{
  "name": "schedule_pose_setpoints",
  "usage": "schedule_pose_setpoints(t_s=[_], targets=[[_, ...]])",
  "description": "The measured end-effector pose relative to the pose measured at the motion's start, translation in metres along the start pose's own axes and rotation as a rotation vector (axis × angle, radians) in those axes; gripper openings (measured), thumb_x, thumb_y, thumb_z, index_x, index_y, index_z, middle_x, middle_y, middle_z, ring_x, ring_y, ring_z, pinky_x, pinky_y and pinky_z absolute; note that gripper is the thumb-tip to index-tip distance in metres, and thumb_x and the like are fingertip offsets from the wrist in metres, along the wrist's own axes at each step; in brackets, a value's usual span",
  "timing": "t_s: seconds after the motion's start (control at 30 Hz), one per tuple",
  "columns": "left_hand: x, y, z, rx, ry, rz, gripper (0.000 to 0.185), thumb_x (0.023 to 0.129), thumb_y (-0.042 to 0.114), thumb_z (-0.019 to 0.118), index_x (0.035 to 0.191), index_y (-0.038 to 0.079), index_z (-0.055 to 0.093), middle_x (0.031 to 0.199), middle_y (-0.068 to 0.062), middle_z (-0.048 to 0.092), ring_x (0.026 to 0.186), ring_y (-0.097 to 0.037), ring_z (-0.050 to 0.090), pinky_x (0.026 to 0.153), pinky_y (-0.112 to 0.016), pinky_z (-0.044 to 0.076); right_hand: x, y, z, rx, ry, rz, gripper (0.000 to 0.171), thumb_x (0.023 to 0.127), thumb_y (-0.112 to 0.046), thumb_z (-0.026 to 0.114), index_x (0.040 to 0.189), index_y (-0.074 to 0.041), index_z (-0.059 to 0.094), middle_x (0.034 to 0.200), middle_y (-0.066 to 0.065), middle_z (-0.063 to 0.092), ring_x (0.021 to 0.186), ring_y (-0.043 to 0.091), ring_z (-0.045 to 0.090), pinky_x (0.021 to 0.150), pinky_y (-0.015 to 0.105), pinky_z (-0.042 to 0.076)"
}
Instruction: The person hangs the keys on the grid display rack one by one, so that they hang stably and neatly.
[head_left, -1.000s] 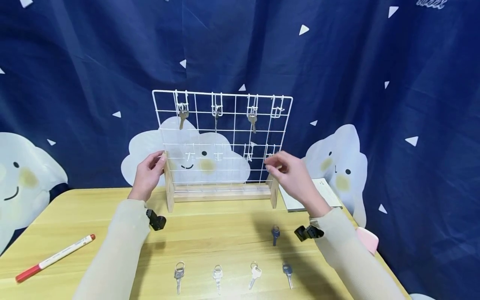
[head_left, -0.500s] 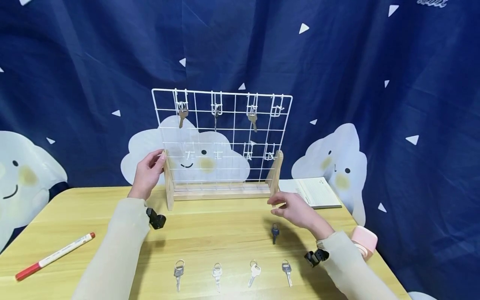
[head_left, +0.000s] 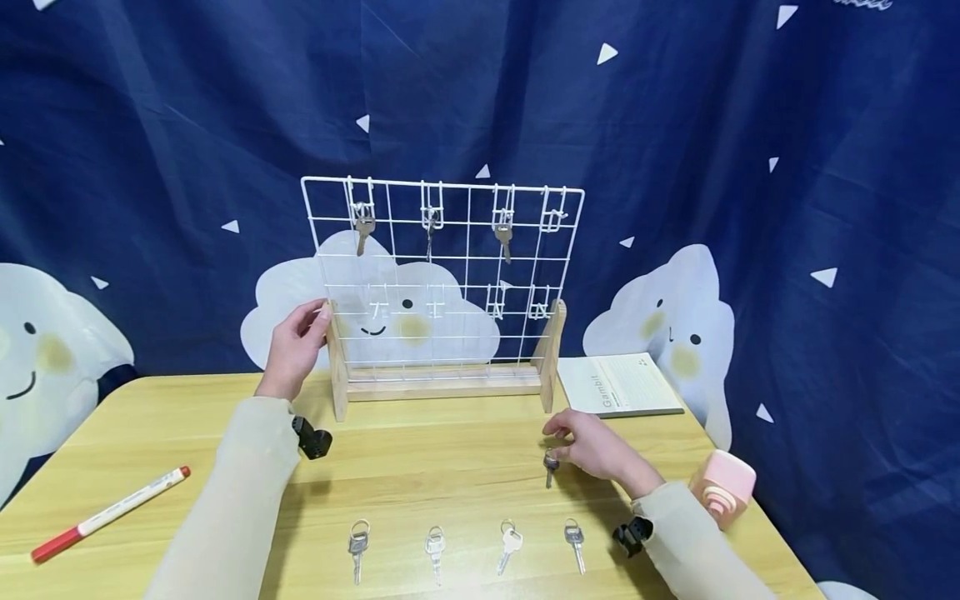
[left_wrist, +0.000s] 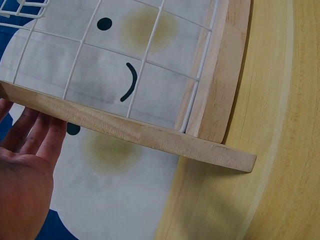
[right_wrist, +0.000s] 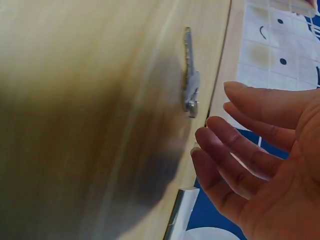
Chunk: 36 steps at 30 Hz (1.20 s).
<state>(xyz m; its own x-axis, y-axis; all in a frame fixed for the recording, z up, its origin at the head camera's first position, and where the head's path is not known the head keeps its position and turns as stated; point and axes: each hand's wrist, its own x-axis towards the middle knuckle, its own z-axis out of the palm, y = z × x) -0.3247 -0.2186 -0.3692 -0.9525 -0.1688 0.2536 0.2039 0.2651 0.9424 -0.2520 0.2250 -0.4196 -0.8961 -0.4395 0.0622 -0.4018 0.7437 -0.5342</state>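
Note:
A white wire grid rack [head_left: 442,338] stands on a wooden base at the back of the table. My left hand [head_left: 294,346] grips the rack's left wooden post [left_wrist: 125,124]; in the left wrist view the fingers reach behind it and the thumb is out of sight. My right hand [head_left: 592,446] hovers above a dark-headed key [head_left: 551,467] on the table. The right wrist view puts this key [right_wrist: 190,80] just beyond relaxed, parted fingertips, with nothing between them. Several keys hang on the upper hooks, among them a brass-coloured key [head_left: 504,239].
Several ringed keys lie in a row near the front, including a silver key [head_left: 435,546]. A red-capped marker [head_left: 112,514] is at left. A notepad [head_left: 622,385] and a pink box-like object [head_left: 726,486] sit at right. A blue curtain [head_left: 675,108] hangs behind.
My right hand has left the rack's right side and come down toward the front, over the lone dark-headed key. The left hand stays on the post.

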Motion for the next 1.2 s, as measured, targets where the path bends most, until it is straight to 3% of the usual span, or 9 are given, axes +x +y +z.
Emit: schedule_pose_setpoints(t_s=[0.33,0.63,1.0,1.2], targets=[[0.001,0.000,0.000,-0.017,-0.003,0.011,0.056,0.105,0.040,0.044,0.150,0.008,0.040,0.144,-0.020,0.045,0.130,-0.034,0.043,0.106,-0.049,0.040,0.004,0.008,0.014,-0.075,-0.006,0.044,0.019,0.077,0.004,0.076,0.092,-0.006,0.070,0.082,-0.003,0.059,0.076,0.013,0.054,0.072,0.032,0.050],[0.001,-0.001,0.001,-0.020,0.003,0.026,0.055,0.105,0.040,0.045,0.149,0.006,0.042,0.141,-0.020,0.047,0.128,-0.033,0.045,0.106,-0.048,0.041,0.004,0.013,0.016,-0.031,-0.021,0.015,0.017,0.080,0.006,0.071,0.080,-0.010,0.065,0.073,-0.008,0.057,0.068,0.010,0.053,0.062,0.026,0.047],[0.000,-0.001,0.002,-0.025,0.009,0.032,0.055,0.105,0.039,0.045,0.148,0.006,0.043,0.140,-0.020,0.048,0.127,-0.031,0.046,0.106,-0.048,0.041,-0.001,0.014,0.010,0.034,-0.037,0.009,0.017,0.084,0.007,0.067,0.080,-0.009,0.063,0.074,-0.004,0.059,0.068,0.011,0.053,0.060,0.026,0.047],[-0.001,0.000,0.001,-0.027,0.011,0.027,0.054,0.105,0.039,0.045,0.148,0.006,0.042,0.140,-0.020,0.048,0.127,-0.032,0.045,0.106,-0.048,0.041,-0.003,0.008,0.004,0.082,0.015,-0.029,0.016,0.085,0.008,0.066,0.083,-0.008,0.066,0.076,-0.005,0.062,0.070,0.010,0.056,0.064,0.027,0.051]])
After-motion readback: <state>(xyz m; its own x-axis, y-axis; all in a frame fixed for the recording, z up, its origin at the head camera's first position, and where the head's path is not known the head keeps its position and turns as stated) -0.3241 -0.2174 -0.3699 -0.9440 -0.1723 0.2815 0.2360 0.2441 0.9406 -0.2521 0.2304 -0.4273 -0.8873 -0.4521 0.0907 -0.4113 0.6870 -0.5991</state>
